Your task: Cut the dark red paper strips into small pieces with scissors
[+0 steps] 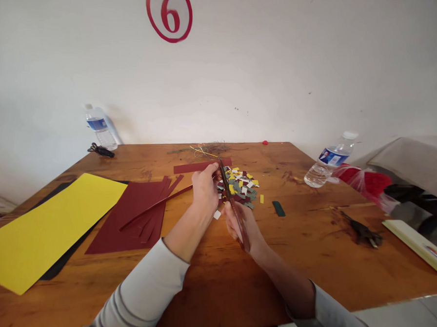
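Observation:
My left hand (205,188) is closed on a long, thin maroon paper strip (154,205), whose free end trails back to the left over the maroon sheet (115,216). In my right hand (247,222) is a pair of dark scissors (225,178) with reddish-brown handles, its blades pointing away from me beside my left fingertips. My fingers partly hide where strip and blades meet. Right under the blades lies a pile of small yellow, white, grey and maroon paper pieces (252,183). More cut maroon strips (153,223) rest on the maroon sheet.
A yellow sheet (54,228) overlaps a black one at left. Behind my hands lie a maroon strip (189,168) and tangled wires (208,149). Bottles stand at left (101,130) and right (328,162). A dark green piece (278,208) and black pliers-like tool (363,233) lie right.

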